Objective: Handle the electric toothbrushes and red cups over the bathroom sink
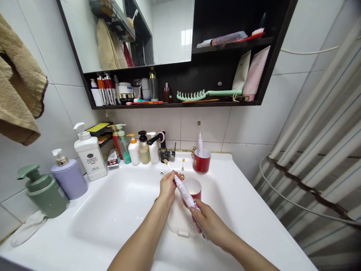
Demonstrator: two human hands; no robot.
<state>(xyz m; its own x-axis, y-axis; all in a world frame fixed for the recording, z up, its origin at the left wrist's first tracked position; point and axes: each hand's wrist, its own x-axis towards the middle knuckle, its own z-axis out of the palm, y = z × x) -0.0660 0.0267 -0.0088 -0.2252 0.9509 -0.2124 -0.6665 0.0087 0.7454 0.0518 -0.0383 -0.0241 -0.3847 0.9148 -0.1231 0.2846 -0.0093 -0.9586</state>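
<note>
A pale lilac electric toothbrush (184, 190) is held at a slant over the right side of the sink. Round the lower end of its handle my right hand (210, 224) is closed. My left hand (168, 186) has its fingers closed at the top of the handle, just below the thin white brush head, which points toward the faucet. Partly hidden behind the toothbrush is a red cup (197, 191) with a white inside and a gold handle. Under the cup and my hands lies a pale, flat, see-through piece (176, 222) in the sink.
Behind the white sink (118, 203) stands a black faucet (161, 145). A second red cup (202, 164) on the back rim holds another electric toothbrush (200, 145). Several pump bottles (90, 156) line the left. A mirror cabinet (180, 106) hangs above; a folded shutter (318, 150) is on the right.
</note>
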